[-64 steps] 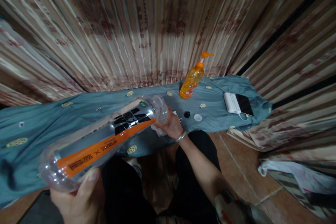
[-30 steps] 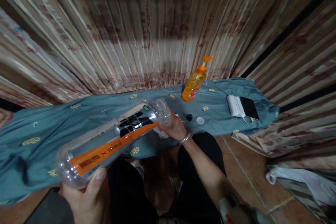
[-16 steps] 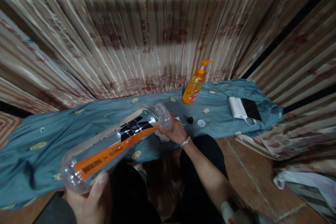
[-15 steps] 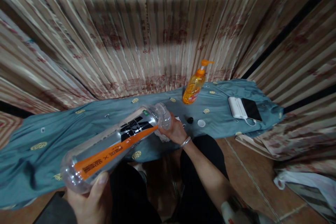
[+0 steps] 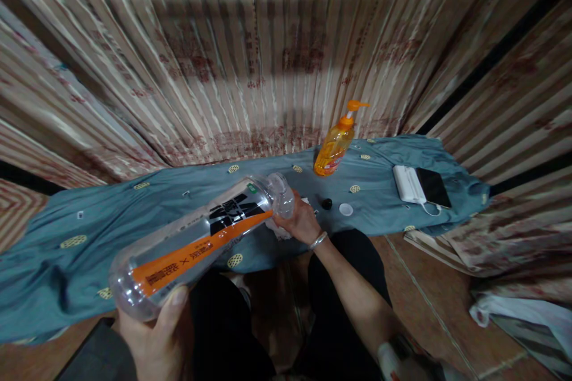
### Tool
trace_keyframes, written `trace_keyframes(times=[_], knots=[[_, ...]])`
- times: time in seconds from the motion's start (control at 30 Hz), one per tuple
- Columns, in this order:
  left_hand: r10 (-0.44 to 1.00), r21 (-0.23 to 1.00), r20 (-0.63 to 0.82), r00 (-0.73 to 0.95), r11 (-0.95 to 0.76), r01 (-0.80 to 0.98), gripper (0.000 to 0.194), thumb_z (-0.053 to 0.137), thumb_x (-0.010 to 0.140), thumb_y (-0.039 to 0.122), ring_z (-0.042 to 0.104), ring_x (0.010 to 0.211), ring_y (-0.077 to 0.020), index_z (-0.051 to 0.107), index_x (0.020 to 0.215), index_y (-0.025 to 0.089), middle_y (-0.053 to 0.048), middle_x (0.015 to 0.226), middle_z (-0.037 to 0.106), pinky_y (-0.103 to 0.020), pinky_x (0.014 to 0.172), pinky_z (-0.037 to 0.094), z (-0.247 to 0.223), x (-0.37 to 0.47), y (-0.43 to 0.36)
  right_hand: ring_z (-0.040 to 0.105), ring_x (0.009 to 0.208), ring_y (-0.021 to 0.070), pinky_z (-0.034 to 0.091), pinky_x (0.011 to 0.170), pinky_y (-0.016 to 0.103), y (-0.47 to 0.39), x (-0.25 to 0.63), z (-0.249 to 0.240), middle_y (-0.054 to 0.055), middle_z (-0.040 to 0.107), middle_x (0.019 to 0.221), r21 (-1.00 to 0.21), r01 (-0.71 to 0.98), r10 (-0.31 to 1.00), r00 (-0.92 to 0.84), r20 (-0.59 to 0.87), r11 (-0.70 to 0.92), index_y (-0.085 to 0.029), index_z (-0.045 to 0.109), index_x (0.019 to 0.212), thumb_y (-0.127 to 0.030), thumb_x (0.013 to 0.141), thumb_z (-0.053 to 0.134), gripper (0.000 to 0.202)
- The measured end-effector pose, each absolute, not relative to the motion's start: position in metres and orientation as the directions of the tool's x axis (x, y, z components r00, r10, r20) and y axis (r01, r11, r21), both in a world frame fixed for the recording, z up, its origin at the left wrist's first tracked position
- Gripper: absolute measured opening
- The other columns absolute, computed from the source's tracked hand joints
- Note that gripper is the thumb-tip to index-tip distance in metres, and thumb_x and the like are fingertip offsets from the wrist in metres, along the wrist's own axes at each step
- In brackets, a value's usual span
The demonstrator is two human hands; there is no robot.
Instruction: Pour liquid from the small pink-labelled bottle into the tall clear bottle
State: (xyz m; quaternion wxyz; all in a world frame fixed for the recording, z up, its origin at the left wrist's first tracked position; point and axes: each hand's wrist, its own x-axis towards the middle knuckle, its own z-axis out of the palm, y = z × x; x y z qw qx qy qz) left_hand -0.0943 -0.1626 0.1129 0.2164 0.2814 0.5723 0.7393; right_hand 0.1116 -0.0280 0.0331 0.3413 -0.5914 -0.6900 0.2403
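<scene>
A large clear plastic bottle (image 5: 210,220) with an orange and black label lies tilted in front of me, its base low on the left and its neck up on the right. My left hand (image 5: 156,327) is closed around the base end, thumb on the near side. At the neck end, my right hand (image 5: 301,220), with a bracelet at the wrist, is closed against the clear plastic; its fingertips are partly hidden. Something white and crumpled, like tissue (image 5: 280,231), shows beneath that hand. Just right of it a small black cap (image 5: 326,203) and a white round lid (image 5: 345,209) rest on the cloth.
An orange pump bottle (image 5: 335,146) stands upright toward the back of the teal cloth (image 5: 196,184). Farther right are a white power bank (image 5: 409,184) with a cable and a dark phone-like device (image 5: 432,187). Striped curtains (image 5: 268,53) enclose the place; a white plastic bag (image 5: 518,309) lies lower right.
The whole view has shifted slightly, so everything sits a little farther right. Both hands keep the same hold, and the bottle's tilt is nearly unchanged.
</scene>
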Motion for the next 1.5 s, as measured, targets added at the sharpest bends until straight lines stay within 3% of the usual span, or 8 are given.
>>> trace_keyframes(times=[0.17, 0.47, 0.77, 1.0, 1.23, 1.5], knots=[[0.638, 0.963, 0.183, -0.748, -0.271, 0.005, 0.052, 0.092, 0.052, 0.033, 0.076, 0.097, -0.0313, 0.076, 0.100, 0.023, -0.003, 0.094, 0.077, -0.054, 0.107, 0.056, 0.1124, -0.0938, -0.1630, 0.080, 0.105, 0.0297, 0.063, 0.091, 0.036, -0.0279, 0.1115, 0.0329, 0.011, 0.082, 0.115, -0.739, 0.649, 0.980, -0.066, 0.186, 0.184, -0.019, 0.060, 0.137, -0.032, 0.078, 0.082, 0.065], [0.633, 0.957, 0.181, -0.753, -0.288, -0.012, 0.054, 0.095, 0.050, 0.032, 0.075, 0.094, -0.0310, 0.077, 0.100, 0.023, -0.004, 0.092, 0.078, -0.055, 0.107, 0.055, 0.1119, -0.0941, -0.1633, 0.080, 0.107, 0.0319, 0.064, 0.093, 0.040, -0.0281, 0.1125, 0.0322, 0.011, 0.082, 0.115, -0.758, 0.628, 0.982, -0.064, 0.177, 0.178, -0.018, 0.060, 0.136, -0.029, 0.076, 0.083, 0.065], [0.627, 0.962, 0.161, -0.762, -0.274, -0.022, 0.057, 0.097, 0.050, 0.038, 0.074, 0.083, -0.0266, 0.077, 0.102, 0.023, -0.001, 0.087, 0.076, -0.057, 0.112, 0.051, 0.1131, -0.0918, -0.1642, 0.080, 0.106, 0.0295, 0.063, 0.091, 0.035, -0.0278, 0.1107, 0.0319, 0.012, 0.082, 0.115, -0.734, 0.661, 0.986, -0.056, 0.159, 0.156, -0.016, 0.057, 0.139, -0.031, 0.078, 0.082, 0.068], [0.629, 0.956, 0.176, -0.757, -0.294, -0.022, 0.063, 0.096, 0.051, 0.034, 0.075, 0.089, -0.0280, 0.076, 0.109, 0.025, -0.001, 0.092, 0.077, -0.056, 0.112, 0.051, 0.1073, -0.0953, -0.1634, 0.080, 0.107, 0.0291, 0.062, 0.090, 0.034, -0.0280, 0.1107, 0.0305, 0.011, 0.082, 0.116, -0.700, 0.697, 0.986, -0.062, 0.154, 0.153, -0.017, 0.056, 0.142, -0.033, 0.079, 0.081, 0.069], [0.633, 0.954, 0.176, -0.754, -0.298, -0.027, 0.055, 0.095, 0.049, 0.033, 0.074, 0.086, -0.0295, 0.079, 0.101, 0.025, -0.001, 0.085, 0.076, -0.062, 0.116, 0.047, 0.1098, -0.0937, -0.1636, 0.080, 0.105, 0.0291, 0.062, 0.089, 0.034, -0.0274, 0.1103, 0.0275, 0.010, 0.082, 0.114, -0.705, 0.692, 0.984, -0.051, 0.168, 0.156, -0.019, 0.057, 0.140, -0.033, 0.078, 0.082, 0.068], [0.627, 0.957, 0.165, -0.761, -0.290, -0.031, 0.058, 0.095, 0.047, 0.033, 0.076, 0.091, -0.0332, 0.078, 0.102, 0.026, -0.002, 0.092, 0.078, -0.067, 0.120, 0.041, 0.1137, -0.0905, -0.1635, 0.080, 0.107, 0.0291, 0.062, 0.091, 0.034, -0.0276, 0.1105, 0.0302, 0.012, 0.082, 0.117, -0.716, 0.683, 0.987, -0.053, 0.152, 0.147, -0.015, 0.057, 0.141, -0.031, 0.078, 0.082, 0.069]])
